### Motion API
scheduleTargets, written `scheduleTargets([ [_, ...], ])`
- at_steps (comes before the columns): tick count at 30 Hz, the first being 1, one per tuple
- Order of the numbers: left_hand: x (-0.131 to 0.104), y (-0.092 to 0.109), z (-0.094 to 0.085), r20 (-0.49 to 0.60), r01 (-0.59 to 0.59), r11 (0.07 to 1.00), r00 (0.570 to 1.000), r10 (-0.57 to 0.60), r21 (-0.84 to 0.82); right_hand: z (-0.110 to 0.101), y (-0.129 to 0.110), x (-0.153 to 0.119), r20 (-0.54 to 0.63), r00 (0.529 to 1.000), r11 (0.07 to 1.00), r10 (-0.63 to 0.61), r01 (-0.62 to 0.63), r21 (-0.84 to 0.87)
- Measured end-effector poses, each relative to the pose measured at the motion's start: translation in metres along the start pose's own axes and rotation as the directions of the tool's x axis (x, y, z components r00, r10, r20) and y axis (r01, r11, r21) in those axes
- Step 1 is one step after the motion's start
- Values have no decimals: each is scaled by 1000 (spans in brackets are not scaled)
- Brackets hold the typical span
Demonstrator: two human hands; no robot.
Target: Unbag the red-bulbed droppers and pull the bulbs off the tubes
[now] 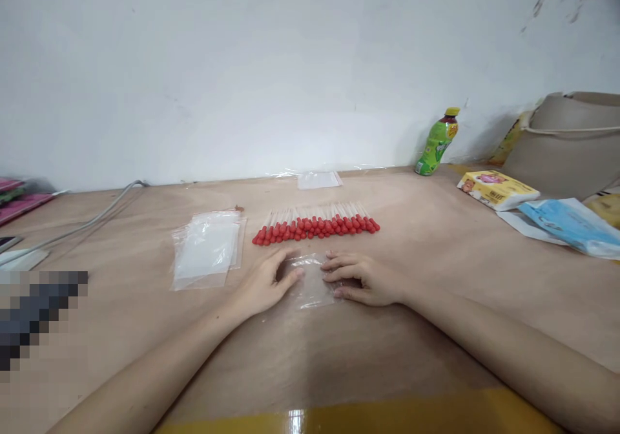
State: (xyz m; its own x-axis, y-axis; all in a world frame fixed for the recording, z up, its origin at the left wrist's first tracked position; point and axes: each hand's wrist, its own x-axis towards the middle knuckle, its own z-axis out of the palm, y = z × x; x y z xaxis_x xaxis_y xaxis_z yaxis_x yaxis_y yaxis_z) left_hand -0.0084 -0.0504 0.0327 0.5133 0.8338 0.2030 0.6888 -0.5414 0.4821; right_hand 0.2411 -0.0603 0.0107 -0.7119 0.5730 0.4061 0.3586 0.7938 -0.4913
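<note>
A clear plastic bag (312, 285) lies flat on the table between my two hands. My left hand (266, 283) rests at its left edge, thumb and fingers apart. At the bag's right edge, my right hand (361, 278) lies with its fingers spread and the fingertips touching the plastic. Neither hand is closed on anything. Just beyond them is a row of red-tipped sticks (317, 227), their pale stems pointing toward the wall. A stack of clear bags with white inside (206, 250) lies to the left of my left hand.
Near the wall lies another white packet (320, 180). A green bottle (437, 143) stands at the back right, near a yellow tissue pack (498, 190), a blue packet (571, 224) and a grey bin (566, 143). A grey cable (104, 211) crosses the left side.
</note>
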Motion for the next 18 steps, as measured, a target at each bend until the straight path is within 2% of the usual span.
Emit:
scheduleTargets([
  [2, 4, -1, 1, -12, 37, 999, 999, -37, 5, 1, 0, 1, 27, 999, 999, -22, 21, 33],
  [4, 5, -1, 0, 48, 103, 995, 993, -104, 10, 3, 0, 2, 37, 999, 999, -7, 6, 38],
  [6, 5, -1, -3, 138, 152, 988, 979, -151, 1, 5, -1, 2, -3, 999, 999, 39, -39, 21],
  [8, 5, -1, -9, 163, 154, 988, 975, -150, -7, 5, -2, 2, -67, 995, 997, 76, -77, -6],
  [11, 7, -4, -31, 19, 160, 987, 987, -159, -27, 5, -4, 0, -138, 986, 994, 95, -102, -44],
  [15, 12, -18, -79, -139, 230, 954, 956, -258, -190, 6, -3, -2, -178, 978, 992, 104, -116, -57],
  [16, 12, -24, -91, -223, 252, 939, 926, -305, -234, 6, -2, -2, -182, 978, 992, 101, -113, -55],
  [18, 11, -42, -108, -398, 340, 910, 821, -411, -237, 7, -1, -1, -193, 976, 992, 99, -111, -52],
])
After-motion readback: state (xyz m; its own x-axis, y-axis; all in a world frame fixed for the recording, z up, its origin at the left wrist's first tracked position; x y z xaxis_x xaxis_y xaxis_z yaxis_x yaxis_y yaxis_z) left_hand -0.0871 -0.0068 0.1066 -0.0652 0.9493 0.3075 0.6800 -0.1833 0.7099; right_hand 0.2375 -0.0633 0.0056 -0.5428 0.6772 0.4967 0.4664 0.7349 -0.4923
